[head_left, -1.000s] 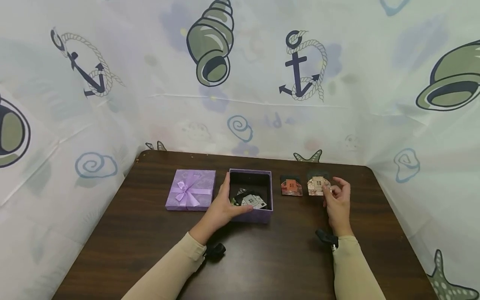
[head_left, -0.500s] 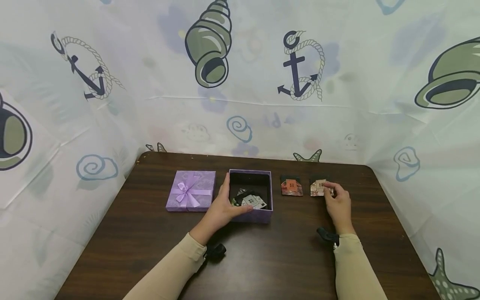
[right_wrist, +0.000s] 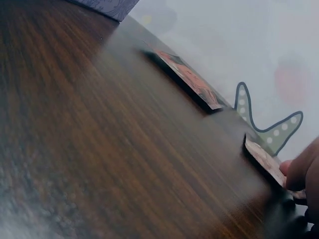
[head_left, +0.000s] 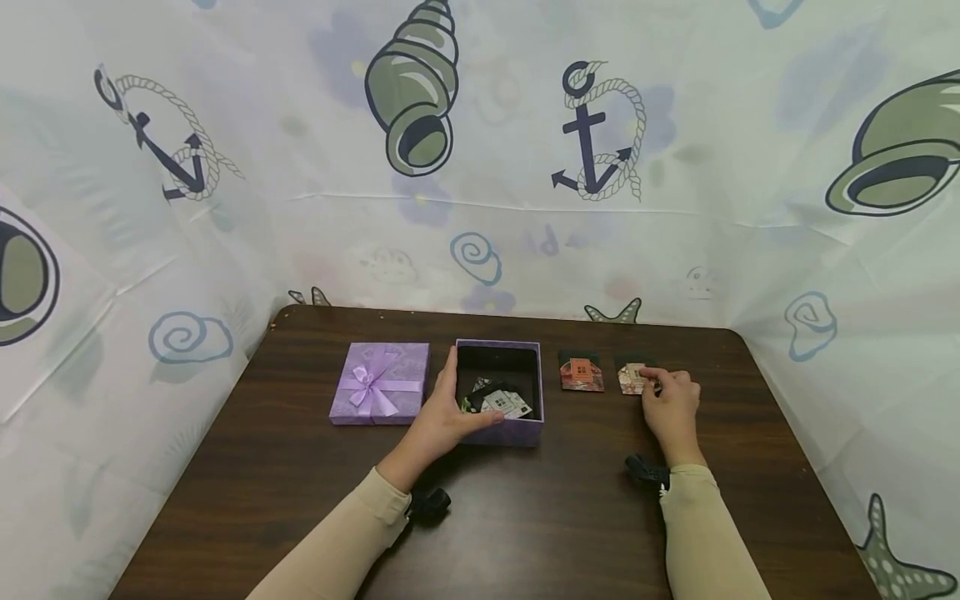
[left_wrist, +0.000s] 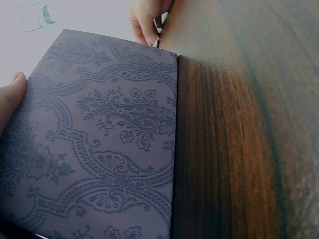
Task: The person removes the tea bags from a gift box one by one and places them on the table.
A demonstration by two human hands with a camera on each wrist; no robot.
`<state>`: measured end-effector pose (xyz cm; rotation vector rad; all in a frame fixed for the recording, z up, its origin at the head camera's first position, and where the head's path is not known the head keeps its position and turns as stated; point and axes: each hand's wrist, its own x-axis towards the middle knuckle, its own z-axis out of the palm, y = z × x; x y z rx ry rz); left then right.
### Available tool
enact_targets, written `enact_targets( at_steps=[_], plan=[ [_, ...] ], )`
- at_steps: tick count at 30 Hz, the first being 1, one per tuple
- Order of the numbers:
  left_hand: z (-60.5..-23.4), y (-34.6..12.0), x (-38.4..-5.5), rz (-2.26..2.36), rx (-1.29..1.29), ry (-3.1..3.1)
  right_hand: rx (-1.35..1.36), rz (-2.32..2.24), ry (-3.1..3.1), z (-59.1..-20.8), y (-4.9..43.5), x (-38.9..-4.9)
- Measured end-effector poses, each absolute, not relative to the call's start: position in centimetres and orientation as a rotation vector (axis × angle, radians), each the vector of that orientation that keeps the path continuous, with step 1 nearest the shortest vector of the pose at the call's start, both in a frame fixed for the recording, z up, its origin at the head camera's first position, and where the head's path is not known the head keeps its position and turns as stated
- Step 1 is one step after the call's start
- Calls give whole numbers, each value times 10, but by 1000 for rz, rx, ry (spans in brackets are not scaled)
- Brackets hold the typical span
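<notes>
An uncovered purple gift box (head_left: 519, 432) stands in the middle of the table in the head view. My left hand (head_left: 438, 425) holds its near left corner, fingers along the left side and thumb over the front rim. Inside the box lie several small flat packets (head_left: 504, 403), dark with pale prints. To the right, my right hand (head_left: 672, 412) pinches the right edge of a small flat packet with a cream print (head_left: 630, 379), which lies at the table. A similar packet with a red-orange print (head_left: 581, 372) lies flat between it and the box.
The purple lid (head_left: 380, 383) with a ribbon bow lies left of the box. A brown wooden table (head_left: 540, 525) bears everything. Behind it and at both sides hangs a white cloth (head_left: 510, 100) printed with shells and anchors.
My right hand has lowered the cream-print packet onto the table and shifted its fingers along the packet's right edge. The left hand stays on the box.
</notes>
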<state>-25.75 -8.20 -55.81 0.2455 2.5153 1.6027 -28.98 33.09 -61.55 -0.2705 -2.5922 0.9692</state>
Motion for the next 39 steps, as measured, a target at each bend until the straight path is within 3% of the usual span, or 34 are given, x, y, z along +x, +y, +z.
enact_targets(
  at_steps=[39],
  plan=[
    [-559, -82, -257, 1590, 254, 2528, -276, 1083, -2598, -613, 328, -285]
  ],
)
